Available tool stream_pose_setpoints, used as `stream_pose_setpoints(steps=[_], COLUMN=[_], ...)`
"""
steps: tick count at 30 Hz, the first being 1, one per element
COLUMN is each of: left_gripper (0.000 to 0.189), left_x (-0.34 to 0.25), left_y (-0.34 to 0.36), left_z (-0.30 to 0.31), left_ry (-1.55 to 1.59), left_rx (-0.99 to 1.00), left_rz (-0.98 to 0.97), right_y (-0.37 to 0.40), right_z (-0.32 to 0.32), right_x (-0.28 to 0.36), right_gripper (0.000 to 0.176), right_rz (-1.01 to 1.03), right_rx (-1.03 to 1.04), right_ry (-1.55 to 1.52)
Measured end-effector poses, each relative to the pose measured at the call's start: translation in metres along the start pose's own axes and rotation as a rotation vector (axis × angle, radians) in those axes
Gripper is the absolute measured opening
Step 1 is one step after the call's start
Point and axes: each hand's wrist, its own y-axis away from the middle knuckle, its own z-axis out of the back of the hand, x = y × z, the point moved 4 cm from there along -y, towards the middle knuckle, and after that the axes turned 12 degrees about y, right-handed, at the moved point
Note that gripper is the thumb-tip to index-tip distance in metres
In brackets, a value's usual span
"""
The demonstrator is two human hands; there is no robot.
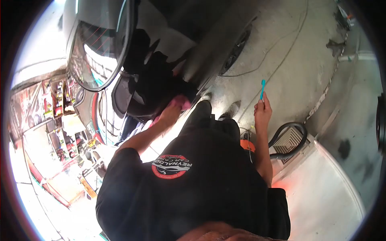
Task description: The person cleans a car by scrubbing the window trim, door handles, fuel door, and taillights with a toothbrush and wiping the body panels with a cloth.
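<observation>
On the image's left side, my left hand [172, 113] is closed on a pink cloth [183, 102], which lies against the lower part of a glossy black car body [150, 80]. Its fingers are partly hidden by the cloth and blurred. To the right, my right hand [262, 111] grips the lower end of a thin turquoise brush [263, 90]. The brush points away from me, over the concrete floor and apart from the car.
A car window [98, 52] is at upper left, a wheel [237, 52] at upper centre. A cable [281, 60] crosses the floor. Right of my legs are an orange object [247, 145], a black hose [303, 138] and a floor grate [290, 139]. Cluttered shelves [60, 100] stand left.
</observation>
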Motion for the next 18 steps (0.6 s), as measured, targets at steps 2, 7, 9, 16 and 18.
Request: stream_pose_setpoints(steps=[2,7,9,16,18], left_gripper=[0.045,0.053,0.059,0.067,0.067], left_x=[-0.007,0.051,0.078,0.141,0.160], left_y=[0.026,0.065,0.068,-0.002,-0.027], left_z=[-0.005,0.106,0.166,0.268,0.299], left_ry=[-0.052,0.265,0.399,0.256,0.178], left_rx=[-0.067,-0.562,-0.793,-0.994,-1.060], left_rz=[0.002,0.316,0.526,0.634,0.597], right_y=[0.005,0.003,-0.007,-0.020,-0.019], right_z=[-0.003,-0.012,-0.008,-0.001,0.004], right_x=[-0.007,-0.015,-0.012,0.039,0.043], right_gripper=[0.044,0.044,0.043,0.043,0.043], right_rz=[0.007,0.069,0.105,0.216,0.218], right_rx=[0.030,0.123,0.100,0.060,0.037], right_ry=[0.031,0.066,0.064,0.074,0.065])
